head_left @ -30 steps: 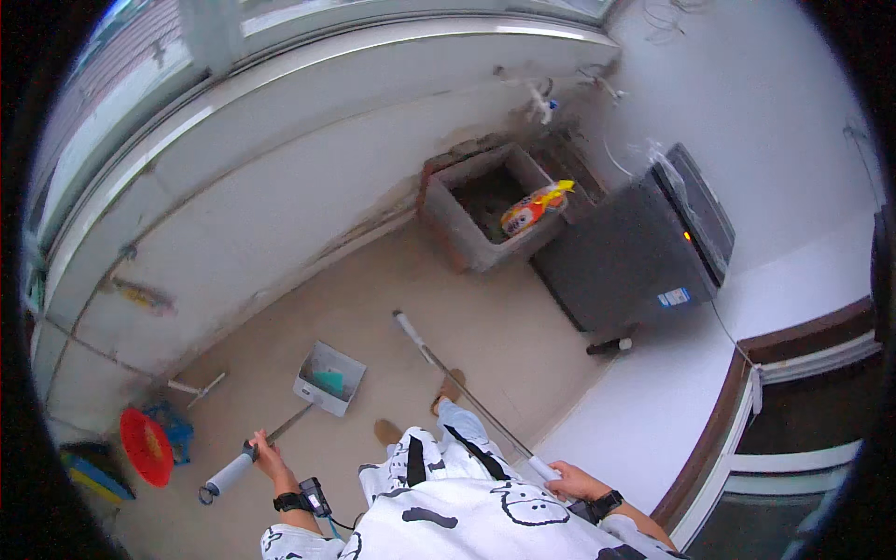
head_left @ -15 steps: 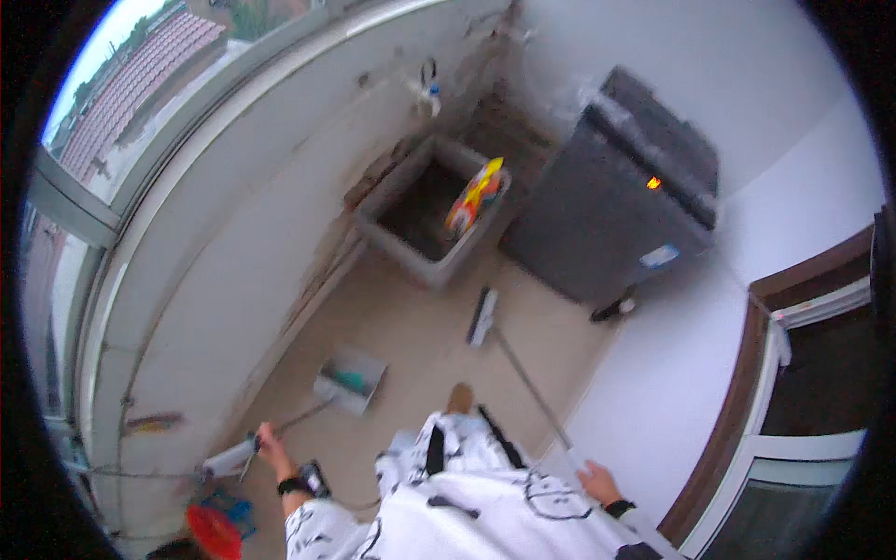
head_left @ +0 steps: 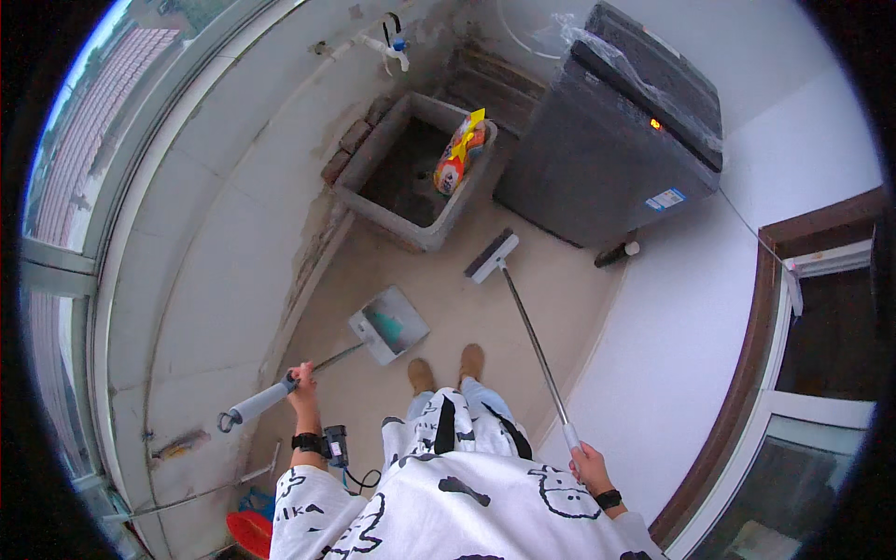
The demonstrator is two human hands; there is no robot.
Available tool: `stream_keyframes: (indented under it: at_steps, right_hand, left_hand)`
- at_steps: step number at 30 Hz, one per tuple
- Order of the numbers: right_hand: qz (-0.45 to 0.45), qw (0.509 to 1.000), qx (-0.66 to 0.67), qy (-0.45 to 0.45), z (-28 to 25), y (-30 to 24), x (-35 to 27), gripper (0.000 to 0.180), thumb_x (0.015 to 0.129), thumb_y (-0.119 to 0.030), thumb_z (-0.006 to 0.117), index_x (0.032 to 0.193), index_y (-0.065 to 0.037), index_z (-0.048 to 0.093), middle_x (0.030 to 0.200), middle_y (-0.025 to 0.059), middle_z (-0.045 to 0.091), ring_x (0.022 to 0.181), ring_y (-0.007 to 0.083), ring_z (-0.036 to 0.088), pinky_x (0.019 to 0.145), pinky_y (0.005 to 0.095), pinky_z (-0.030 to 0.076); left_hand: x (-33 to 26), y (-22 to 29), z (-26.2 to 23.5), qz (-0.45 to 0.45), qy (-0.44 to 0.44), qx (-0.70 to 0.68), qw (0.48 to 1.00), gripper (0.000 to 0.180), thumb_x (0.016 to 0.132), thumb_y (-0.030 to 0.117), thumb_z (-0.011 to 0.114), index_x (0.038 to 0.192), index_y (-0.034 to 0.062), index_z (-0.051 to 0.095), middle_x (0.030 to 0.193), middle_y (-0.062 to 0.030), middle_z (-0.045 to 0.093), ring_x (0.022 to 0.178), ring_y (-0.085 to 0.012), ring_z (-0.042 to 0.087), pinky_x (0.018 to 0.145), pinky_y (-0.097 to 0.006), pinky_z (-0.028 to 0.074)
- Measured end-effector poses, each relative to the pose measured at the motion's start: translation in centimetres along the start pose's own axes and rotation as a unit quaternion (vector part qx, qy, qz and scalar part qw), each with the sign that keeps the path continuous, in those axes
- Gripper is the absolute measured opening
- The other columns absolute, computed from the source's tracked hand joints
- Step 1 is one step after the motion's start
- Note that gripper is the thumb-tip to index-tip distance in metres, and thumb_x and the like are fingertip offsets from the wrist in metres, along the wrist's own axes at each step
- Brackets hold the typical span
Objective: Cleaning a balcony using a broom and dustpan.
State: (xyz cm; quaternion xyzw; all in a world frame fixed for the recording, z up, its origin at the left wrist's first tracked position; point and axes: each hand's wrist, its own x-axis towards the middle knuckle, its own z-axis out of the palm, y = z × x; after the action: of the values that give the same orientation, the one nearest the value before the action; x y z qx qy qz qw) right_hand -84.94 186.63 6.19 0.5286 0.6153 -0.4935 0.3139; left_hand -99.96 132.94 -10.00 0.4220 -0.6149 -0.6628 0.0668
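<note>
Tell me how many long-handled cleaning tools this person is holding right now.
2. The dustpan sits on the floor ahead, its handle gripped by the left hand. The broom reaches toward the concrete basin, its pole held by the right hand.

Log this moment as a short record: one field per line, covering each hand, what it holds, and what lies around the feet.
left hand: grips the long handle of a dustpan resting on the floor
right hand: grips the broom handle, brush head down on the floor
feet: brown shoes, just behind the dustpan
ahead: concrete basin holding a yellow-and-red bag
right of basin: dark grey washing machine
</note>
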Motion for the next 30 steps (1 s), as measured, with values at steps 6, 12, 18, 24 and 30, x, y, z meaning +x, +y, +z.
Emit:
stream_keyframes:
  at_steps: [6, 12, 18, 24, 30]
  right_hand:
    - [-0.014, 1.000, 0.013, 0.014, 2.8, 1.5, -2.7, 0.039, 0.085, -0.022, 0.051, 0.120, -0.006, 0.044, 0.057, 0.0002, 0.047, 0.038, 0.0077, 0.039, 0.033, 0.0221, 0.031]
    - [-0.052, 0.998, -0.039, 0.003, 3.9, 4.7, -6.2, 0.037, 0.084, -0.020, 0.050, 0.118, -0.006, 0.046, 0.058, 0.0000, 0.047, 0.042, 0.0062, 0.041, 0.035, 0.0210, 0.032]
    - [-0.140, 0.984, -0.104, 0.017, 6.3, 8.5, -6.1, 0.035, 0.082, -0.025, 0.054, 0.109, -0.002, 0.051, 0.070, 0.0023, 0.056, 0.058, 0.0088, 0.051, 0.054, 0.0216, 0.042]
    - [-0.157, 0.957, -0.239, 0.056, 7.4, 9.6, -4.6, 0.037, 0.081, -0.033, 0.053, 0.112, -0.013, 0.049, 0.079, 0.0123, 0.060, 0.071, 0.0221, 0.059, 0.065, 0.0318, 0.046]
    - [-0.127, 0.930, -0.344, 0.036, 2.1, 8.9, -5.9, 0.040, 0.080, -0.039, 0.050, 0.113, -0.017, 0.047, 0.078, 0.0143, 0.061, 0.068, 0.0319, 0.060, 0.062, 0.0396, 0.046]
  left_hand:
    - [-0.1, -1.2, 6.1, 0.014, 0.010, 0.005, 1.000, 0.015, 0.080, 0.018, 0.061, 0.075, 0.0127, 0.049, 0.079, -0.0007, 0.061, 0.056, -0.0042, 0.046, 0.046, -0.019, 0.034]
    - [-0.7, -2.7, 11.1, 0.047, 0.013, -0.024, 0.999, 0.015, 0.080, 0.015, 0.060, 0.074, 0.0107, 0.048, 0.073, 0.0022, 0.054, 0.061, -0.0048, 0.043, 0.050, -0.020, 0.033]
    - [-3.4, -0.8, 14.5, -0.054, 0.003, -0.050, 0.997, 0.013, 0.083, 0.020, 0.056, 0.079, 0.0088, 0.050, 0.073, 0.0012, 0.049, 0.063, -0.0064, 0.040, 0.056, -0.023, 0.033]
    - [-5.6, -2.1, 15.4, -0.065, 0.009, -0.130, 0.989, 0.020, 0.084, 0.030, 0.053, 0.083, 0.0103, 0.051, 0.090, 0.0019, 0.056, 0.071, -0.0086, 0.044, 0.063, -0.022, 0.036]
    - [-8.5, -4.2, 16.2, -0.080, 0.036, -0.110, 0.990, 0.018, 0.086, 0.031, 0.050, 0.090, 0.0134, 0.050, 0.101, 0.0008, 0.056, 0.077, -0.0070, 0.045, 0.066, -0.023, 0.036]
